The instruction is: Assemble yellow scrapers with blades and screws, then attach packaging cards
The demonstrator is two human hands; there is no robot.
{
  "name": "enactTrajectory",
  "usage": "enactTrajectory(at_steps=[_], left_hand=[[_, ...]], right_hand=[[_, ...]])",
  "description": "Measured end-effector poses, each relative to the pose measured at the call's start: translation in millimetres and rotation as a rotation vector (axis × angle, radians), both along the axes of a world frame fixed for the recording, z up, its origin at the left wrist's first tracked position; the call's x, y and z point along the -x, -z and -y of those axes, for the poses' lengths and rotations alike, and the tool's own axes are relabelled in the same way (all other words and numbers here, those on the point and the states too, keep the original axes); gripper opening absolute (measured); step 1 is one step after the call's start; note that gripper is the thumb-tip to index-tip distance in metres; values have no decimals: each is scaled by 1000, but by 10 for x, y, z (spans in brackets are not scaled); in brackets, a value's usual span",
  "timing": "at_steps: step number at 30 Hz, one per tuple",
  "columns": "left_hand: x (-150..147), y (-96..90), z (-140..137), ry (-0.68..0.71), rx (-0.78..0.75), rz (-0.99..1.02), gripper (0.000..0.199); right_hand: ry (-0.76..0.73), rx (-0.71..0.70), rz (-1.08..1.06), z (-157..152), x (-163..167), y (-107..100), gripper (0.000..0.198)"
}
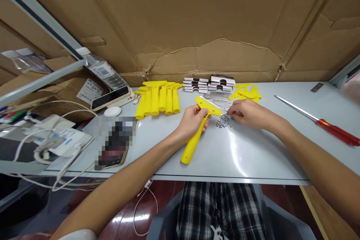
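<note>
My left hand (191, 120) grips a yellow plastic scraper handle (194, 140) near its T-shaped head, the long end pointing toward me on the grey table (253, 157). My right hand (247, 113) rests on the table with its fingertips at a small heap of silver screws (224, 122). Flat metal blades (218, 99) lie just behind the scraper head. Whether the right fingers pinch a screw is hidden.
A row of several yellow handles (157, 99) lies at the back left, stacked blade packets (209, 83) at the back centre, yellow cover plates (246, 92) beside them. A red-handled screwdriver (323, 122) lies at the right. Phones, a water bottle (102, 69) and cables sit left.
</note>
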State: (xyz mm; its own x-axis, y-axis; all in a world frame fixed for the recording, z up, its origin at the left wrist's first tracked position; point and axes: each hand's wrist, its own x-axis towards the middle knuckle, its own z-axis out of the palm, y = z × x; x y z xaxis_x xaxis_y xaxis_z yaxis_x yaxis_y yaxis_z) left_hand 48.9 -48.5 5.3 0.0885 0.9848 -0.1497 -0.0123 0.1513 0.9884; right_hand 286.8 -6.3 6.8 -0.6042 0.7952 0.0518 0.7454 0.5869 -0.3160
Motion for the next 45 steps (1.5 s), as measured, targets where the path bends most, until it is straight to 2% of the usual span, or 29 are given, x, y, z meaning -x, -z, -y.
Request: enactTrajectory(at_steps=[8,33,45], left_hand=[[3,42,-22,8,-3,-3,12],[5,26,-5,19,-22,-41,13],[10,41,3,73,-17,-67,13]], right_hand=[[157,-53,-17,93,188,130,23],[158,-60,-41,60,160,119,23],[250,-32,9,102,206,107,17]])
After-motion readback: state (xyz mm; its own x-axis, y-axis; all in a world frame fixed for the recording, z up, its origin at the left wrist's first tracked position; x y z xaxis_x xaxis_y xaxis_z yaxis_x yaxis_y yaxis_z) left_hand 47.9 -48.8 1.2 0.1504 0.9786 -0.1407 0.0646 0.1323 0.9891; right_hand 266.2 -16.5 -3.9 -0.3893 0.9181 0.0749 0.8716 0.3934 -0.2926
